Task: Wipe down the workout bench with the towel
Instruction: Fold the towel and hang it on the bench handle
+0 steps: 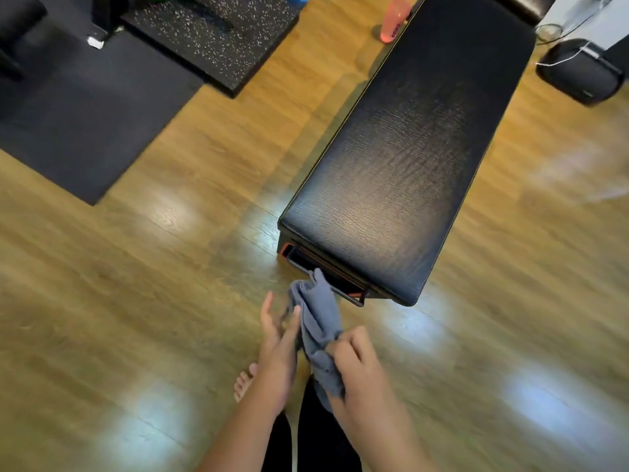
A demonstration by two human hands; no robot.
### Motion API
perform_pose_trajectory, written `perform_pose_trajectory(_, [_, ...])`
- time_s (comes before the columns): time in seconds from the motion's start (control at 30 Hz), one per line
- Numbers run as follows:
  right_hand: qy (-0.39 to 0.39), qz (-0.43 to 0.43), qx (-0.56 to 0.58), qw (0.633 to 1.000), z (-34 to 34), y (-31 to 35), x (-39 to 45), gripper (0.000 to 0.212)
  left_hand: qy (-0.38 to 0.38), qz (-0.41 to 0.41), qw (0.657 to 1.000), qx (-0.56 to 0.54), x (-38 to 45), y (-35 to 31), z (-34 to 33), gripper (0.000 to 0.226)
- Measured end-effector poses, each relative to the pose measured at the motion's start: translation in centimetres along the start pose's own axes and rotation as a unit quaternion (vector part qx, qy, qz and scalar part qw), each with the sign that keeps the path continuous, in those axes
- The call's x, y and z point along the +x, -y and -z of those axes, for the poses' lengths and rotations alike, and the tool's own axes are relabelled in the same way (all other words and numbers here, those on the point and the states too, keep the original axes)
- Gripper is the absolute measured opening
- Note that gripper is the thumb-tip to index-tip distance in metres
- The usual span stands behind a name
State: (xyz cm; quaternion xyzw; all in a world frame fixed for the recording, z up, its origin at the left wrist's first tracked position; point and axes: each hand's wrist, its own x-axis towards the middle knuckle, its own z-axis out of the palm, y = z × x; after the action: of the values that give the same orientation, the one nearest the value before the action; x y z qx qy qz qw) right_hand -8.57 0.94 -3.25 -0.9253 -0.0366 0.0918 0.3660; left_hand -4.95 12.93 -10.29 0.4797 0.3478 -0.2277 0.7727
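Note:
A long black padded workout bench [405,158] runs from the upper right down to the middle of the head view, its near end just ahead of my hands. A crumpled grey-blue towel [318,321] hangs in front of me, below the bench's near end. My right hand [354,362] is shut on the towel's lower part. My left hand [279,338] is beside the towel with fingers spread, its fingertips touching the cloth's left edge. Neither hand touches the bench.
Wooden floor lies all around. Black and speckled rubber mats [85,124] cover the upper left. A pink bottle [394,20] stands on the floor by the bench's far left side. A black speaker-like box [578,73] sits at the upper right. My bare foot [245,383] shows below.

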Motion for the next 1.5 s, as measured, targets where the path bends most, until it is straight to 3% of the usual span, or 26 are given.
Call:
perform_pose_trajectory(0.03, [0.016,0.0,-0.016,1.0,0.0,-0.4,-0.3,0.027,-0.012,-0.075,0.994,0.076,-0.3,-0.5,0.4,0.072])
perform_pose_trajectory(0.1, [0.04,-0.004,-0.054,0.998,0.2,-1.2,-0.7,0.017,0.03,-0.186,0.957,0.22,-0.8,-1.5,1.5,0.079])
perform_pose_trajectory(0.17, [0.04,-0.003,-0.111,0.993,0.2,-2.0,-0.8,0.026,0.135,-0.289,0.878,0.356,-1.2,-2.6,1.7,0.088])
perform_pose_trajectory(0.27, [0.075,0.0,-0.118,0.99,0.8,-2.1,-0.6,0.042,0.265,-0.322,0.73,0.541,-1.0,-2.9,0.7,0.081])
perform_pose_trajectory(0.33, [0.074,0.004,-0.117,0.99,1.1,-2.3,-0.5,0.042,0.292,-0.287,0.69,0.596,-0.4,-2.4,0.1,0.066])
perform_pose_trajectory(0.47, [0.021,-0.032,-0.023,0.999,2.9,-2.6,-0.7,0.026,0.256,-0.218,0.736,0.588,0.6,-2.1,0.3,0.018])
perform_pose_trajectory(0.57, [0.009,-0.114,0.039,0.993,4.7,-4.0,-0.9,0.057,0.269,-0.136,0.827,0.475,-0.2,-2.4,0.8,0.013])
perform_pose_trajectory(0.63, [0.072,-0.194,-0.028,0.978,5.3,-6.0,-1.4,0.081,0.263,-0.105,0.874,0.395,-1.2,-2.8,0.9,0.021])
perform_pose_trajectory(0.67, [0.119,-0.218,-0.06,0.967,5.1,-7.0,-1.7,0.077,0.251,-0.093,0.892,0.365,-1.5,-3.2,1.0,0.022])
perform_pose_trajectory(0.73, [0.175,-0.224,-0.061,0.957,4.4,-8.5,-2.4,0.044,0.229,-0.066,0.915,0.325,-1.6,-4.1,1.3,0.02])
perform_pose_trajectory(0.8, [0.122,-0.241,0.039,0.962,3.8,-9.1,-2.8,0.027,0.231,-0.03,0.926,0.297,-1.0,-5.0,2.0,0.022])
perform_pose_trajectory(0.87, [0.022,-0.26,0.162,0.952,3.6,-9.0,-2.7,0.012,0.225,-0.002,0.931,0.287,-0.3,-5.6,2.8,0.026])
perform_pose_trajectory(0.93, [-0.059,-0.288,0.23,0.928,3.2,-8.9,-2.5,0.016,0.193,0.02,0.938,0.287,0.6,-5.8,3.2,0.018])
perform_pose_trajectory(1.0, [-0.093,-0.316,0.285,0.9,2.4,-8.5,-1.9,0.014,0.15,0.024,0.944,0.292,2.1,-5.5,3.3,0.016])
perform_pose_trajectory(1.1, [-0.141,-0.404,0.407,0.807,0.1,-9.0,0.1,0.008,0.072,-0.001,0.935,0.348,5.4,-4.4,1.9,0.018])
perform_pose_trajectory(1.2, [-0.191,-0.461,0.528,0.687,-2.7,-10.5,3.5,0.007,-0.045,-0.057,0.876,0.477,10.2,-3.1,-0.2,0.034])
perform_pose_trajectory(1.27, [-0.217,-0.462,0.557,0.655,-4.9,-12.0,5.9,0.006,-0.102,-0.078,0.819,0.559,13.1,-2.1,-1.2,0.036])
perform_pose_trajectory(1.3, [-0.23,-0.457,0.552,0.659,-6.0,-12.8,7.0,0.006,-0.122,-0.071,0.817,0.559,14.6,-1.5,-1.6,0.036])
perform_pose_trajectory(1.4, [-0.251,-0.433,0.436,0.748,-8.3,-14.5,8.4,0.007,-0.135,-0.02,0.925,0.355,17.7,0.5,-2.8,0.027])
perform_pose_trajectory(1.5, [-0.193,-0.366,0.3,0.859,-10.0,-14.7,7.3,0.03,-0.121,-0.108,0.948,0.273,17.4,1.9,-3.4,0.019])
